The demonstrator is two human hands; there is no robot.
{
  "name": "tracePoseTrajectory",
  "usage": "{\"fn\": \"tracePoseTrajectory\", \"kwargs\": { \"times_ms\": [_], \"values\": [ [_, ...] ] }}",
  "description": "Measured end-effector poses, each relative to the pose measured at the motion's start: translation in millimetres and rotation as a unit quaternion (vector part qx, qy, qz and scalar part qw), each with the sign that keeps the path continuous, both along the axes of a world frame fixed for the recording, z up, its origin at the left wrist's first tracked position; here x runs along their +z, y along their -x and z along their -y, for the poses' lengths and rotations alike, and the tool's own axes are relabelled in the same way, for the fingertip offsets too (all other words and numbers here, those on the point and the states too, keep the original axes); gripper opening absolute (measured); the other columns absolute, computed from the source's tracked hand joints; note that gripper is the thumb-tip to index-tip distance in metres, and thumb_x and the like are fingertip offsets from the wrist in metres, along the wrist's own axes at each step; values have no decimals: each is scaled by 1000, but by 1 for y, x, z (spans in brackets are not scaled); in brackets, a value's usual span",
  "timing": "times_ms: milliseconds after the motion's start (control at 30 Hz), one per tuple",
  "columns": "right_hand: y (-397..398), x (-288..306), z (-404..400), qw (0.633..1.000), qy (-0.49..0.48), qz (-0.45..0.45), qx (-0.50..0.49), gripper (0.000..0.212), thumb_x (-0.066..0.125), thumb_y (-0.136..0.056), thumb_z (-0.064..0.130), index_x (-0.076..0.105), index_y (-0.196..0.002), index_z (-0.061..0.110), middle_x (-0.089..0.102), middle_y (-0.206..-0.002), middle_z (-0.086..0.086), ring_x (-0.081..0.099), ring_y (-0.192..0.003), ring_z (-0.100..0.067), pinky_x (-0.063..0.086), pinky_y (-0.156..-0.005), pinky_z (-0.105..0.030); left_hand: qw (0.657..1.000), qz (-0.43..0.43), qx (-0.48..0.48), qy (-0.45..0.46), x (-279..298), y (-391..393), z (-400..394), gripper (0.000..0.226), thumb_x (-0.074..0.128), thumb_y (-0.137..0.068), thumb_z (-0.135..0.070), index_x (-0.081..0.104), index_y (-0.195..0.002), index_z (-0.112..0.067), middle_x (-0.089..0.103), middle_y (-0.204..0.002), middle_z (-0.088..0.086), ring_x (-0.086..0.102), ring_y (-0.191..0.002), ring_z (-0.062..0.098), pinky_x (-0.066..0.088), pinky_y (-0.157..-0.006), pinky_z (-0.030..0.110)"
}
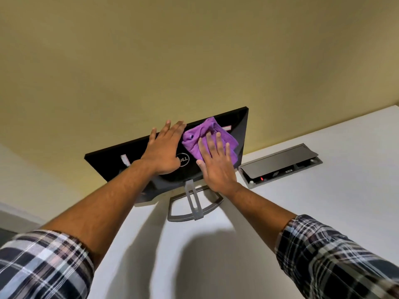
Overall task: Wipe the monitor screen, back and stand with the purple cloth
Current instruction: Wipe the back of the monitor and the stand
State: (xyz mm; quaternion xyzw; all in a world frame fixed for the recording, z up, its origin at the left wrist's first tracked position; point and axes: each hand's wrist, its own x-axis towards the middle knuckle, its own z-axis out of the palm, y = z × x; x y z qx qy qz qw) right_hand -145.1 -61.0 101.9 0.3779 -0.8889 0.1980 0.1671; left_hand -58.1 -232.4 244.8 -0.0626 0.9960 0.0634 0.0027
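A black monitor (112,160) stands on the white desk (323,190) with its glossy back, bearing a round logo, turned toward me. Its grey open-frame stand (194,203) rests on the desk below it. My left hand (165,151) lies flat with fingers spread on the back of the monitor near the top edge. My right hand (216,162) presses the bunched purple cloth (210,131) flat against the back, right of the logo. The screen side is hidden.
A grey cable box (280,164) with its lid raised is set into the desk right of the monitor; a small red light shows inside. A yellow wall (194,61) rises behind. The desk's left edge runs near the monitor's left side.
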Motion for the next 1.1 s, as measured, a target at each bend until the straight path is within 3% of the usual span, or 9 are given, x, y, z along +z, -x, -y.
{"fn": "tracePoseTrajectory", "kwargs": {
  "times_ms": [200, 433, 567, 633, 833, 900, 1000, 1100],
  "values": [
    [25, 1, -6, 1000, 27, -6, -3, 76, 54, -103, 20, 13, -167, 18, 0, -176, -7, -6, -162, -34, 16, -125, -68, 1000, -15, 9, -10, 1, 4, 1, 107, 64, -75, -5, 3, -161, -26, 5, -169, -6, -8, -156, 18, -6, -123, 52],
    [47, 22, -3, 972, 162, 90, -143, 70, 44, -108, 26, 6, -167, 17, -12, -175, -6, -9, -162, -32, 18, -127, -62, 999, -29, 16, -14, -2, 7, 3, 108, 68, -75, -6, 5, -160, -29, 8, -169, -6, -6, -156, 18, -7, -124, 51],
    [28, 20, 15, 995, 99, -1, 2, 69, 44, -106, 28, 14, -168, 19, -2, -176, -6, -8, -162, -33, 11, -128, -63, 999, -40, 25, -10, -4, 9, 4, 107, 70, -73, -10, 8, -159, -25, 12, -168, -3, -4, -156, 18, -8, -124, 52],
    [32, 15, 13, 996, 82, -23, 16, 70, 48, -106, 28, 17, -168, 18, 2, -176, -6, -5, -162, -32, 14, -127, -62, 999, -45, 24, -10, -4, 10, 3, 107, 71, -73, -10, 9, -159, -25, 14, -168, -3, -3, -156, 18, -8, -124, 52],
    [58, 31, 7, 956, 218, 113, -159, 67, 38, -109, 30, 6, -167, 16, -5, -176, -9, -11, -161, -32, 19, -128, -60, 998, -46, 26, -32, -3, 11, 5, 108, 73, -76, -9, 8, -159, -32, 12, -168, -8, -4, -155, 15, -12, -123, 48],
    [41, 34, 20, 965, 217, 93, -114, 66, 36, -109, 28, 7, -167, 19, -8, -175, -5, -12, -161, -33, 12, -129, -61, 998, -46, 28, -28, -4, 10, 6, 108, 72, -75, -9, 8, -160, -30, 12, -168, -7, -5, -155, 16, -11, -124, 49],
    [6, 19, 38, 992, 124, 21, 21, 63, 37, -107, 28, 18, -166, 19, -2, -176, -4, -7, -162, -33, 8, -128, -62, 998, -49, 23, -20, -6, 7, 5, 107, 71, -73, -11, 9, -160, -24, 13, -168, -4, -7, -155, 16, -10, -124, 51],
    [16, 12, 30, 994, 104, -7, 29, 64, 38, -107, 30, 17, -166, 19, 0, -176, -3, -5, -162, -31, 13, -128, -61, 998, -50, 20, -23, -6, 5, 3, 107, 71, -74, -11, 8, -160, -25, 12, -168, -4, -7, -155, 15, -9, -124, 52]
  ]
}}
